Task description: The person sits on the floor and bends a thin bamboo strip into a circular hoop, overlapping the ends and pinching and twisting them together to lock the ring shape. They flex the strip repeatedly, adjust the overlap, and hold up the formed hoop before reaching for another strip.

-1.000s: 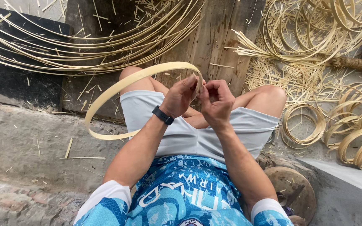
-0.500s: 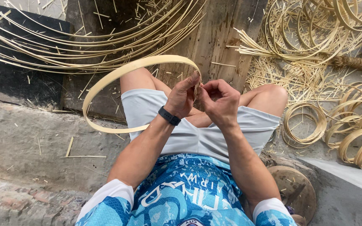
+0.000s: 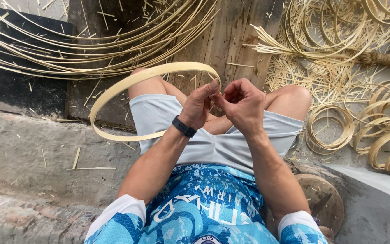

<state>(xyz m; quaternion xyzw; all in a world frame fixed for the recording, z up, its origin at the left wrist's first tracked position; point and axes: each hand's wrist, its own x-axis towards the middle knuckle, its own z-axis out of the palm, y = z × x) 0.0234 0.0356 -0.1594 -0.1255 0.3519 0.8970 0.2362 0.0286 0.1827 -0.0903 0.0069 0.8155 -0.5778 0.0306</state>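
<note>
Bamboo hoop (image 3: 127,86) pinched betw. both hands, left hand (image 3: 198,106) & right hand (image 3: 242,105), over lap.

Pale bamboo hoop (image 3: 127,86), tilted over lap

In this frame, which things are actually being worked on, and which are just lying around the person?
In hand:
- bamboo hoop, held at its joint
- left hand and right hand, pinching that joint together

Lying about:
- long bent strips on the ground ahead
- finished small rings to the right
- loose slivers
- wooden board
- round wooden stool
</note>
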